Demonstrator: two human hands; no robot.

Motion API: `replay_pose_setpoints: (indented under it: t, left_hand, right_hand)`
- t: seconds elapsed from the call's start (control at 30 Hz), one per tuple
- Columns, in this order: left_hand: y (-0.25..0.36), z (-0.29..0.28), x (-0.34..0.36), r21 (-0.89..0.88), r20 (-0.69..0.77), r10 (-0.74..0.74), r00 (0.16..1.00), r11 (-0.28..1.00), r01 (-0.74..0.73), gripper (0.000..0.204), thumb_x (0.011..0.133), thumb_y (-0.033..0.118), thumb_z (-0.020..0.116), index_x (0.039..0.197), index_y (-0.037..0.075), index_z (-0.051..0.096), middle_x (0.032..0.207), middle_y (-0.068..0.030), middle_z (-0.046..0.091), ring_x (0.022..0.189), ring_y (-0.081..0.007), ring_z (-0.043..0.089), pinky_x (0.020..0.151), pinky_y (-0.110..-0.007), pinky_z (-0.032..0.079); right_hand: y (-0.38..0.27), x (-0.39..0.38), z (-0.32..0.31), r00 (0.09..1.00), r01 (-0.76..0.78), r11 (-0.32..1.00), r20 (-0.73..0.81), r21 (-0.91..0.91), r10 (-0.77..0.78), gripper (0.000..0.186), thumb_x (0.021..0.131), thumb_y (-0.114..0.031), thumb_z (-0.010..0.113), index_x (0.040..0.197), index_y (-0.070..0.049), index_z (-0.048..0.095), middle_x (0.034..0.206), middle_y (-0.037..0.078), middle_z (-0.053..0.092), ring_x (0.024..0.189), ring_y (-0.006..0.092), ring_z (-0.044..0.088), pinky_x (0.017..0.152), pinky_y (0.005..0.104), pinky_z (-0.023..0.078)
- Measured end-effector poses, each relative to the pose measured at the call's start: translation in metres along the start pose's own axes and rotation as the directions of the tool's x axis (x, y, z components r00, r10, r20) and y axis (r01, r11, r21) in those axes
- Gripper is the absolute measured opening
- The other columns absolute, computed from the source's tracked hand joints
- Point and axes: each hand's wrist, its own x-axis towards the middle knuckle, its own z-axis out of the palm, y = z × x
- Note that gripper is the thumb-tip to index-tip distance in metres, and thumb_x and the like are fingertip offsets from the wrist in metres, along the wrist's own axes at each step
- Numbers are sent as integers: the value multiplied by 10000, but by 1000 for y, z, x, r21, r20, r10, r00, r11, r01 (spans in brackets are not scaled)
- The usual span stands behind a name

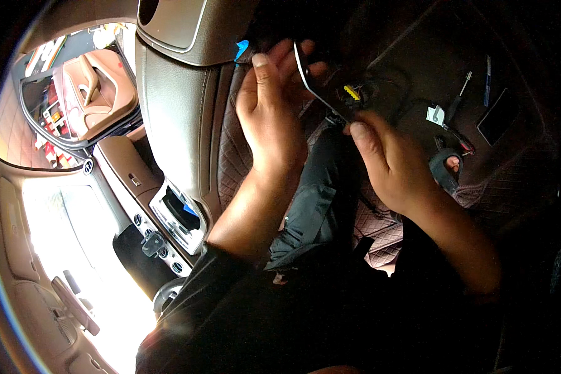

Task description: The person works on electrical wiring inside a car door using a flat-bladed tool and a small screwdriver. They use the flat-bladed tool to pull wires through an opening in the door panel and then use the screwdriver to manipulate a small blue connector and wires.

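My right hand (383, 159) pinches the lower end of a thin dark flat piece with a bright, bent edge (304, 76). The piece slants up and left from that thumb toward my left hand (268, 93). My left thumb stands up away from it, and the fingers are apart near its upper end; whether they touch it is hard to see. Just past the piece, a yellow connector (352, 93) sits among dark wires. A scrap of blue tape or film (241, 49) shows beside my left fingertips. What exactly the dark piece is, I cannot make out.
I am inside a car with quilted dark mats. To the right lie a screwdriver (462, 92), a blue pen-like stick (487, 81), a phone (497, 117) and a small white piece (435, 115). Left are a brown seat back (181, 106) and an open door (84, 100).
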Motion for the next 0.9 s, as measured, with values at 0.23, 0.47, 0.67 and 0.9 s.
replay_pose_setpoints:
  t: [0.23, 0.47, 0.67, 0.9]
  left_hand:
    - [5, 12, -14, -93, 268, -97, 959, 988, 126, 426, 1011, 359, 374, 1205, -12, 454, 995, -179, 647, 864, -228, 645, 775, -324, 519]
    - [14, 12, -10, 74, 100, -118, 988, 991, 111, 315, 1018, 294, 368, 1028, 5, 494, 755, -131, 643, 620, -184, 629, 566, -264, 511]
    - [14, 5, -10, 60, 102, -124, 987, 991, 119, 299, 1026, 269, 351, 991, 7, 490, 726, -115, 643, 617, -171, 623, 579, -260, 507]
    - [12, 4, -7, 139, 85, -46, 995, 990, 33, 289, 1026, 277, 353, 938, 36, 486, 692, -95, 628, 624, -151, 600, 602, -246, 481]
  right_hand:
    - [-9, 12, 1, 984, -88, 959, 171, 269, 42, 299, 972, -313, 472, 900, -29, 532, 598, 127, 562, 502, 300, 563, 482, 395, 437]
    - [-16, 17, -21, 804, -497, 674, 581, 546, 122, 347, 1006, -352, 380, 840, -67, 487, 516, -28, 422, 374, 53, 366, 355, 218, 309]
    - [-27, 21, -25, 765, -557, 684, 612, 471, 200, 368, 1010, -374, 351, 827, -81, 479, 485, -44, 376, 344, 41, 315, 327, 208, 276]
    - [-37, 27, -35, 741, -569, 721, 626, 395, 242, 352, 994, -355, 413, 822, -65, 513, 518, -32, 396, 371, 64, 319, 344, 244, 251]
